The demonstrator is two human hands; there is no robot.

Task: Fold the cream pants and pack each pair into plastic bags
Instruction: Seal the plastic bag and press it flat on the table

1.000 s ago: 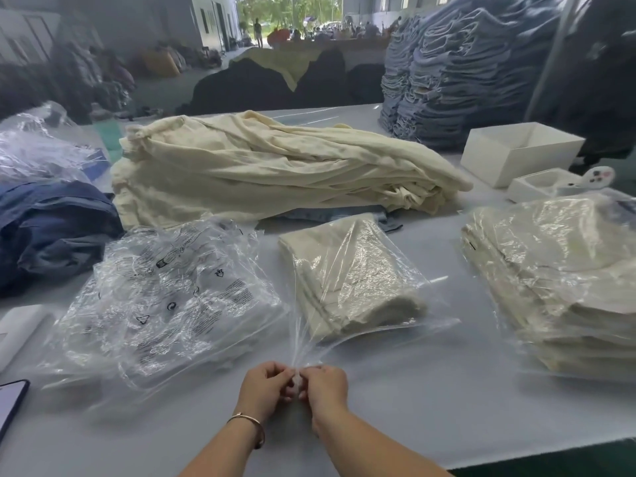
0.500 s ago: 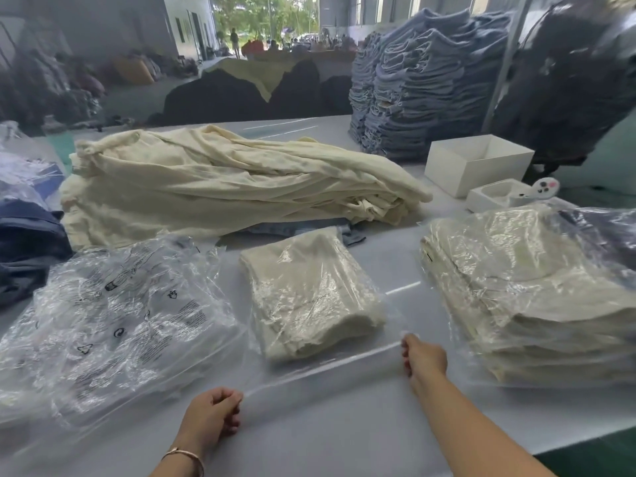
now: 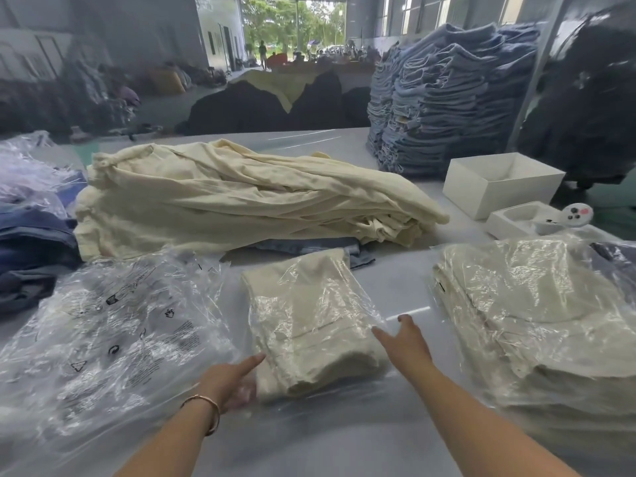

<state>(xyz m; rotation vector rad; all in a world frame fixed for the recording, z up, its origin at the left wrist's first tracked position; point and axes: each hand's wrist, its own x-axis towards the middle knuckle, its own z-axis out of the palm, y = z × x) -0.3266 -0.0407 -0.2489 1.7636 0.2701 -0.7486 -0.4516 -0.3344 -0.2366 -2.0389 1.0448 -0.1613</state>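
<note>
The left hand (image 3: 230,380) and the right hand (image 3: 406,342) are lying with straight, spread fingers against the two sides of the bagged cream pants (image 3: 309,325) on the table (image 3: 406,290)

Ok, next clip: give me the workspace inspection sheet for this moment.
Surface: grey table, mostly covered.
Job's things: bagged pants at centre; loose cream pants heaped behind; packed stack right; empty bags left.
Clutter: white box, small tray, dark clothes.
Hands: left hand and right hand open, either side of the bagged pants.
Cables: nothing seen.
Surroundings: blue garment stack, open warehouse doorway.
</note>
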